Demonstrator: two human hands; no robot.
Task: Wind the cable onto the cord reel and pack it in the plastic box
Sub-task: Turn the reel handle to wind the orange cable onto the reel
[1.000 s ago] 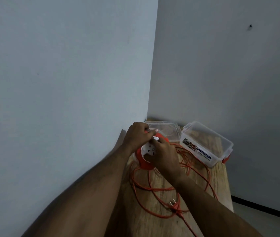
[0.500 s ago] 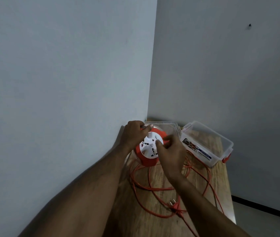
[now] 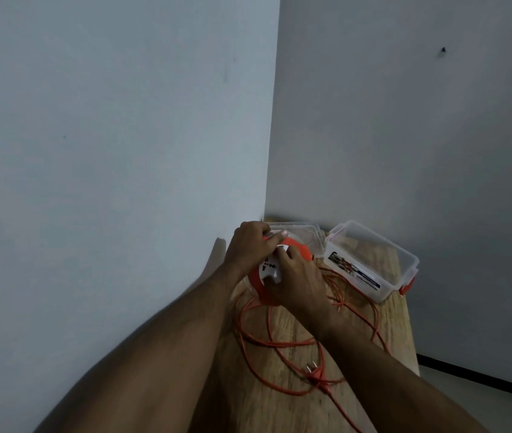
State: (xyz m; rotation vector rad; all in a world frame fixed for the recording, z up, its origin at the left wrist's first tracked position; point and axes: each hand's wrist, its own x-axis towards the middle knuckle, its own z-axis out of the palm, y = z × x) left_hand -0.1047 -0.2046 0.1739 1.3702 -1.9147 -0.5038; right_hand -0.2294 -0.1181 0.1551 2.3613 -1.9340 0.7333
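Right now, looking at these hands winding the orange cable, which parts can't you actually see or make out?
- Round orange cord reel with white socket face: mostly covered by the left hand and right hand, head view.
- Loose orange cable: runs off the bottom edge.
- Clear plastic box: label print too small to read.
- Clear flat lid: partly behind the hands and reel.

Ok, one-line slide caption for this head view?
Both hands, left and right, grip the orange cord reel; loose cable beside open plastic box.
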